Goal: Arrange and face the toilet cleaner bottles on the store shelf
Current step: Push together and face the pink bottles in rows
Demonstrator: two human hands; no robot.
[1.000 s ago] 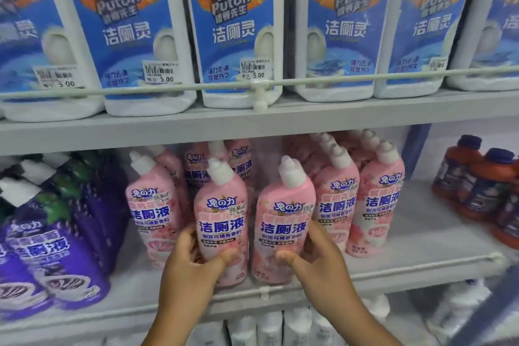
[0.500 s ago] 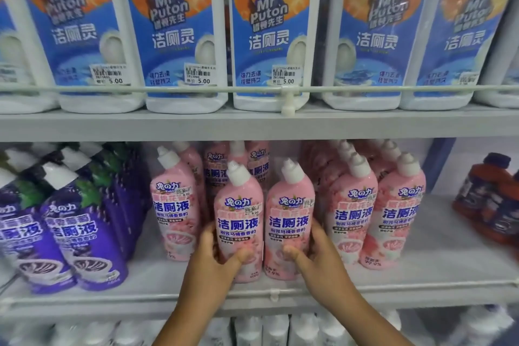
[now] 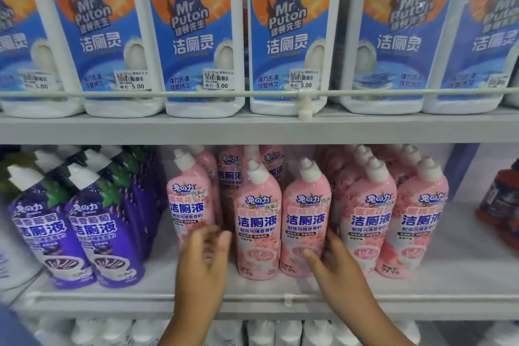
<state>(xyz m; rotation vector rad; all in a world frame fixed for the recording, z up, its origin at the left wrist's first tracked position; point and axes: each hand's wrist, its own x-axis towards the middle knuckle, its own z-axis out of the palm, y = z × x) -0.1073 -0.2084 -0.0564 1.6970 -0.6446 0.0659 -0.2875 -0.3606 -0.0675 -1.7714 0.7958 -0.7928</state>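
Note:
Several pink toilet cleaner bottles with white caps stand in a front row on the middle shelf (image 3: pixel 463 275), labels facing out. My right hand (image 3: pixel 337 264) grips the middle-right pink bottle (image 3: pixel 306 216), with the thumb on its front and the fingers round its right side. My left hand (image 3: pixel 202 258) is blurred, with loose fingers that hold nothing. It hovers between the leftmost pink bottle (image 3: pixel 189 205) and the middle-left pink bottle (image 3: pixel 257 222). More pink bottles stand behind the front row, partly hidden.
Purple cleaner bottles (image 3: pixel 106 233) fill the shelf's left part. Orange-brown bottles (image 3: pixel 500 211) stand at the far right. Large white bottles with blue labels (image 3: pixel 196 36) line the upper shelf behind a rail. A low rail (image 3: pixel 286 299) runs along the shelf front. White bottles (image 3: pixel 280 331) sit below.
My left hand has let go of the middle-left pink bottle and moved left. The right hand stays on its bottle. The view has shifted so the shelf appears further right.

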